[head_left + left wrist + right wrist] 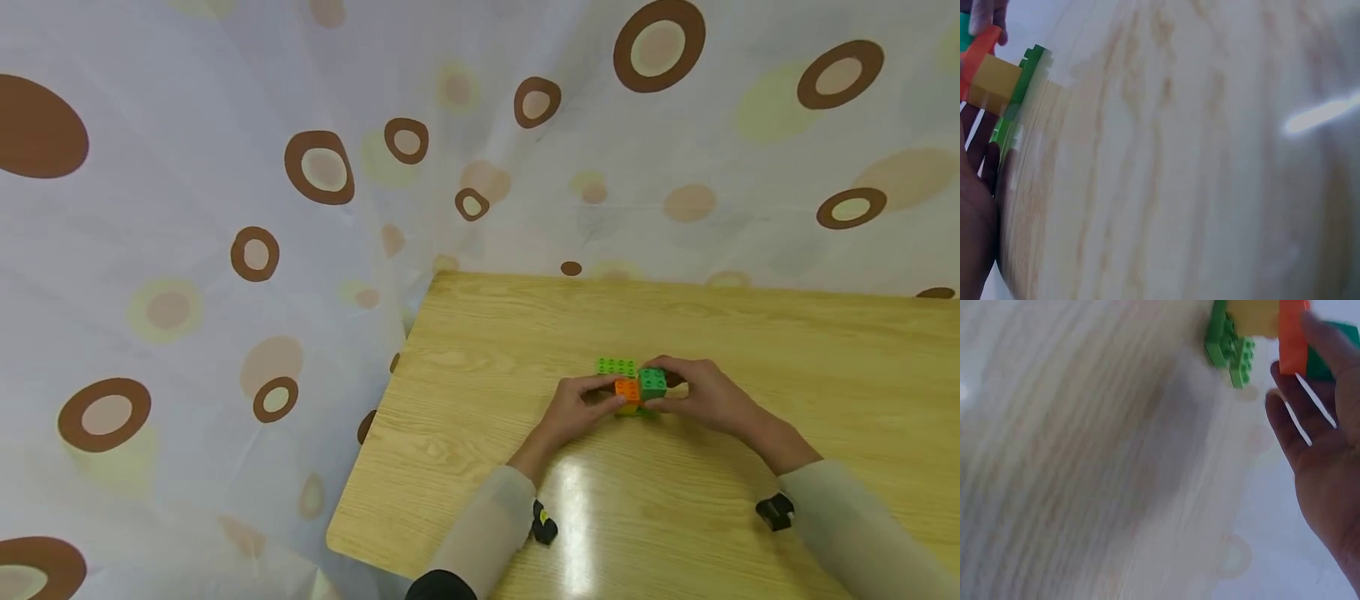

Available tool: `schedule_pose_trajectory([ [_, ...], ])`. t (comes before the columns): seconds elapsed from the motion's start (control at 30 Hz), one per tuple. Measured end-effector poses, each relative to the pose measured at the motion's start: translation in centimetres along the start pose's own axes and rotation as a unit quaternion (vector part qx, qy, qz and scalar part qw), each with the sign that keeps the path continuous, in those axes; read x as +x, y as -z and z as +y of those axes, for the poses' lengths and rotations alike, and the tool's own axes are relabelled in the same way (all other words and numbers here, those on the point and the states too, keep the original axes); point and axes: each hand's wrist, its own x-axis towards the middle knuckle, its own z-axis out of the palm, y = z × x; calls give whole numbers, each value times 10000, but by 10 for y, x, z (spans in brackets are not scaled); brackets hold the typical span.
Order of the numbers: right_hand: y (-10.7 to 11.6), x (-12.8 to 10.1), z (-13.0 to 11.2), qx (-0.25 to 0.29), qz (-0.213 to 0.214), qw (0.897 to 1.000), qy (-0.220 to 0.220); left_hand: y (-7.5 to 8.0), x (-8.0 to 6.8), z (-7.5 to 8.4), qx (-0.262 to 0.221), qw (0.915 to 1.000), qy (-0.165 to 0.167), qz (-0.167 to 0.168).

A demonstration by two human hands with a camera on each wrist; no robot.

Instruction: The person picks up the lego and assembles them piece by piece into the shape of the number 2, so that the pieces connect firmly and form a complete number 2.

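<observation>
Pale beige sleeves (487,525), black wrist straps (775,511)

Head view high, looking down; wrist views close, sharing brick stack (633,392).

Stacked green, orange and seemingly yellow blocks (636,389) rest upright on table.

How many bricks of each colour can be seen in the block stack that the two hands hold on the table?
Light green flat brick: 1
Dark green brick: 1
Orange brick: 1
Yellow brick: 1
Total: 4 bricks in view; any hidden under the left hand or right hand cannot be counted.
</observation>
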Motion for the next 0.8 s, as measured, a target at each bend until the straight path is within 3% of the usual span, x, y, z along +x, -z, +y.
schedule_pose_trajectory([
  [0.13,12,-3,14,646,-453,9969,9,1,-2,0,-162,9998,114,70],
  [0.23,20,-2,25,723,-432,9964,-109,3,-2,0,-133,9999,27,54],
  [0.43,3,23,42,157,-3,9987,-484,9,-1,1,117,9997,-221,-75],
  [0.6,-21,42,47,-256,-29,9996,-149,8,-4,5,235,9993,-173,-223],
  [0.8,-38,49,47,-823,3,9966,-13,6,-4,6,388,9987,-220,-253],
])
